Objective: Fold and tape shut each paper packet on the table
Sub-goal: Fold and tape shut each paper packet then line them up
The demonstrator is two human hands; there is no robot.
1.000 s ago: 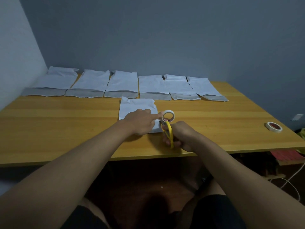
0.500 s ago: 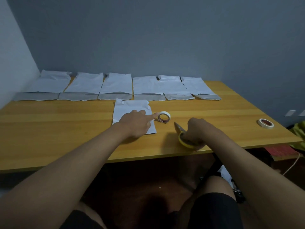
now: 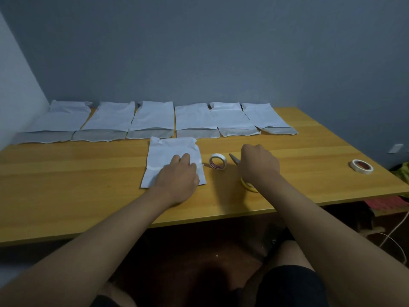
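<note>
On packet [image 3: 168,156], left hand [image 3: 177,178] now lies flat.

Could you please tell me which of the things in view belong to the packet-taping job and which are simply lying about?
Job:
near packet under left hand
six packets in the back row
tape roll
scissors under right hand

Lying about:
second tape roll at the table's right edge
white cord
</note>
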